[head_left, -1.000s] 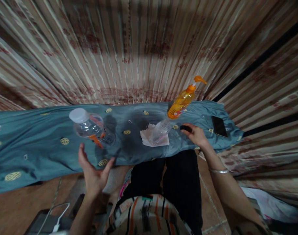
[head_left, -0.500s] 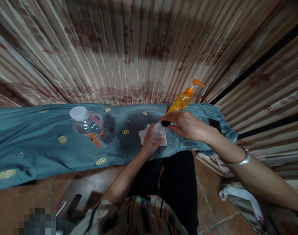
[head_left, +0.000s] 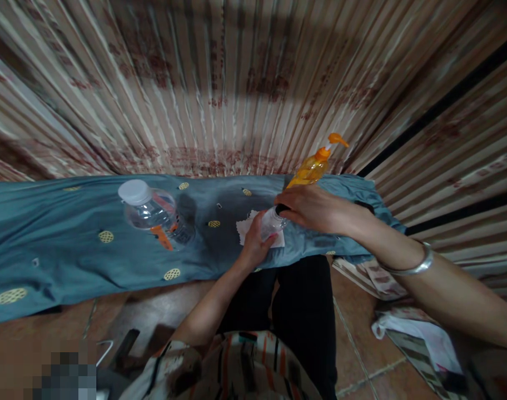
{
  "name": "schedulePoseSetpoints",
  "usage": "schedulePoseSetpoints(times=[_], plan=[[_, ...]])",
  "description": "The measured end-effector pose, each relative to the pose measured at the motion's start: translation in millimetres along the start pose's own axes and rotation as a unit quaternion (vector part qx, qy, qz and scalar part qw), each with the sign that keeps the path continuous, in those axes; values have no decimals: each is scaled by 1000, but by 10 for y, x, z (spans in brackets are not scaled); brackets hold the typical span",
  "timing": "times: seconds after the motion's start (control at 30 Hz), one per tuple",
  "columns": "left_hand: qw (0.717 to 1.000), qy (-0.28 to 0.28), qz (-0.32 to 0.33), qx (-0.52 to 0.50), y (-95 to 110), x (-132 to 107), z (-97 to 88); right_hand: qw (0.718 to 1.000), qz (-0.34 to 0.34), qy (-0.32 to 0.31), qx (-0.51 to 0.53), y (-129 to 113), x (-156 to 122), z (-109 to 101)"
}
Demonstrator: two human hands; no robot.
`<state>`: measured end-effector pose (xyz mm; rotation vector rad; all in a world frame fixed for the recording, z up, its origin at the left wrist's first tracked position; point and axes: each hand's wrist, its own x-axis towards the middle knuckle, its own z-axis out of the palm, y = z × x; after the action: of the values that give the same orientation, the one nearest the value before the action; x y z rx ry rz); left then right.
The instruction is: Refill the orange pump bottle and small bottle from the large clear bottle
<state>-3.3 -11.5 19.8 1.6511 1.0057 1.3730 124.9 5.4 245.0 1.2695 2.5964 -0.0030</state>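
A small clear bottle (head_left: pixel 271 223) stands on a white tissue (head_left: pixel 245 227) on the teal cloth (head_left: pixel 70 244). My left hand (head_left: pixel 254 244) is wrapped round the bottle's body. My right hand (head_left: pixel 312 208) sits over the bottle's neck, its fingers pinched on a black cap (head_left: pixel 282 209) at the mouth. An orange pump bottle (head_left: pixel 314 167) stands just behind my right hand. A silver bangle (head_left: pixel 412 266) is on my right wrist.
A large clear water bottle (head_left: pixel 153 214) with a white lid and an orange label stands to the left on the cloth. Striped curtains (head_left: pixel 237 83) hang close behind. My black-trousered legs (head_left: pixel 295 311) are below the cloth's front edge, over a reddish tiled floor (head_left: pixel 145 311).
My left hand rose from my lap and took hold of the small bottle. My right hand carried the black cap from the cloth to the bottle's mouth and covers the phone at the right.
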Motion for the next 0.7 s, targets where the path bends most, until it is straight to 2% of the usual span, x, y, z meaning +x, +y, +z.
schedulePoseSetpoints(times=[0.13, 0.27, 0.43, 0.6, 0.7], plan=[[1000, 3, -2, 5, -8, -9, -6, 999, 47, 1, -24, -27, 36, 24], [1000, -4, 10, 1, -18, -5, 1, 1000, 3, -1, -11, -21, 10, 27], [1000, -4, 0, 13, -17, -2, -2, 998, 55, -9, -30, -32, 23, 46], [1000, -15, 2, -1, 2, -6, -19, 1000, 5, 8, -11, -24, -9, 40], [1000, -13, 1, 4, -10, -5, -19, 999, 30, 0, -20, -31, 0, 54]])
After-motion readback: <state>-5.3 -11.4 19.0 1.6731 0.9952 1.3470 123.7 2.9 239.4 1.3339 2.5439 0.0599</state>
